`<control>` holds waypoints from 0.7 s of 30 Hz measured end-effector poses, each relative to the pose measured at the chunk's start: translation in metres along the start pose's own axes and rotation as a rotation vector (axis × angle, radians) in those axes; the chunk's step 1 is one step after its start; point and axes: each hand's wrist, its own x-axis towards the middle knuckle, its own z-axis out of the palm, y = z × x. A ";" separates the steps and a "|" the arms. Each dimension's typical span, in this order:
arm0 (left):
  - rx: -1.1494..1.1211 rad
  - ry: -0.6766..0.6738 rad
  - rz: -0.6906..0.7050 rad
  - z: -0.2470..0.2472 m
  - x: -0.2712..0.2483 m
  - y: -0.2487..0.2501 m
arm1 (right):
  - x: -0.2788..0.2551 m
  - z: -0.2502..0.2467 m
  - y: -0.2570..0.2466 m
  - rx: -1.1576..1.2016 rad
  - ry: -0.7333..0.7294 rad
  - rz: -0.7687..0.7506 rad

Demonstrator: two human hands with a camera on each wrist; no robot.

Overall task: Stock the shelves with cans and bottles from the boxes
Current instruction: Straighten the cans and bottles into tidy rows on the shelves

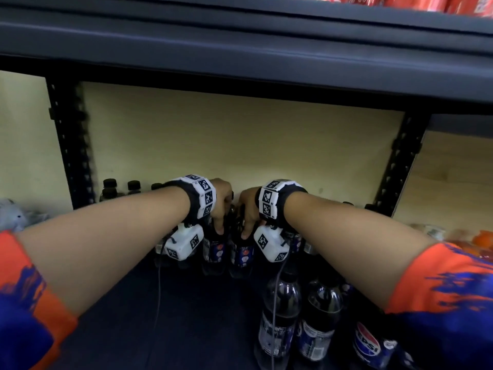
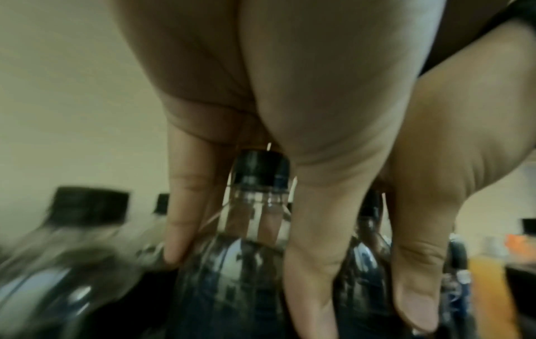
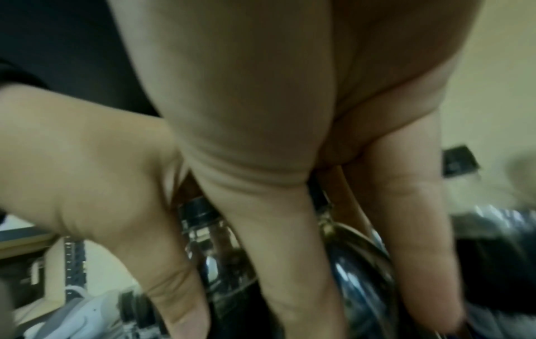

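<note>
Dark shelf [image 1: 186, 303]: each hand's fingers [image 2: 185, 224] wrapped round upright cola bottle [image 1: 214, 247], cap up.

Both your forearms reach forward and angle inward, so your wrists sit near each other with a narrow gap between them. Your left hand [image 1: 222, 201] points downward, its fingers [image 2: 313, 263] long and nearly straight, spread and draped down around what it holds, with the thumb set off to one side. Your right hand [image 1: 248, 209] mirrors it, fingers [image 3: 290, 263] extended downward and splayed, thumb apart on the inner side. Each wrist wears a band of black-and-white markers, with a white camera block slung beneath. Orange-and-blue sleeves cover your upper arms.
</note>
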 end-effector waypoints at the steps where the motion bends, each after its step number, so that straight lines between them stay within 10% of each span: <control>1: 0.002 0.000 0.002 -0.004 -0.001 0.002 | -0.006 -0.004 0.002 0.011 -0.019 0.001; 21: -0.143 0.031 0.152 -0.003 0.016 0.077 | -0.081 0.000 0.074 -0.030 -0.062 0.176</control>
